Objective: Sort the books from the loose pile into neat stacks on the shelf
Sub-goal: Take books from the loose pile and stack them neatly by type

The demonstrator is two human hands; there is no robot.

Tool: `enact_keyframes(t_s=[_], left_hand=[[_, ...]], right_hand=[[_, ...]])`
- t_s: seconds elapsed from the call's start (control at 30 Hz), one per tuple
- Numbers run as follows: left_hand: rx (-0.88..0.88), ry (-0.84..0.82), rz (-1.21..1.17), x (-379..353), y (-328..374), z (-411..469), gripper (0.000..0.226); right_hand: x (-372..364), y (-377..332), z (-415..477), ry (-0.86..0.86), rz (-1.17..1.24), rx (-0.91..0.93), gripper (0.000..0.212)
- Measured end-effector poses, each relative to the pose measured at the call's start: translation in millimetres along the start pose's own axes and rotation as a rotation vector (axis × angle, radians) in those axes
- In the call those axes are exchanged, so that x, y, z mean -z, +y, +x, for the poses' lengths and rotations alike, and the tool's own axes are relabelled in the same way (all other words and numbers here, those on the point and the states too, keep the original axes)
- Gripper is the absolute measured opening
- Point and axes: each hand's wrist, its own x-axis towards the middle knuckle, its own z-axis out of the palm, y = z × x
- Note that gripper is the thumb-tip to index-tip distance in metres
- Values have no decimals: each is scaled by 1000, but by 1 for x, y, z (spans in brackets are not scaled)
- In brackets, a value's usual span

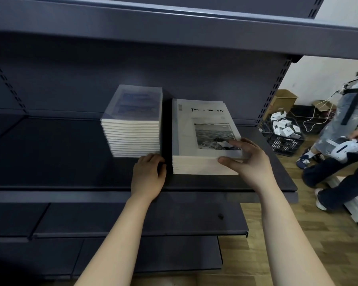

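Down low, two lower shelves (132, 223) stick out, and both bare arms reach up over them. The left hand (148, 176) rests near the front edge of the dark shelf (50, 153), knuckles up. Its fingers curl into the gap between the two piles of books, and the tips are hidden, so I cannot tell what its grip holds. The right hand (250, 162) is at the front right corner of the right stack (196, 145). Its grip is spread wide, with the thumb pressing on the page edges and the fingers lying on the top cover, which has a picture on it. The left stack (132, 129) is taller and stands just beside it, a bit nearer the back wall. Past the shelf's right end, another person (343, 120) stands on the wood floor near a black crate (285, 141) of small white boxes.
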Motion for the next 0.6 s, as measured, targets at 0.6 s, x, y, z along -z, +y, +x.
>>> enact_keyframes(t_s=[0.6], left_hand=[[39,-1,49,-2,4,4,23]], right_hand=[[-9,5,24,-41,117,30,60]])
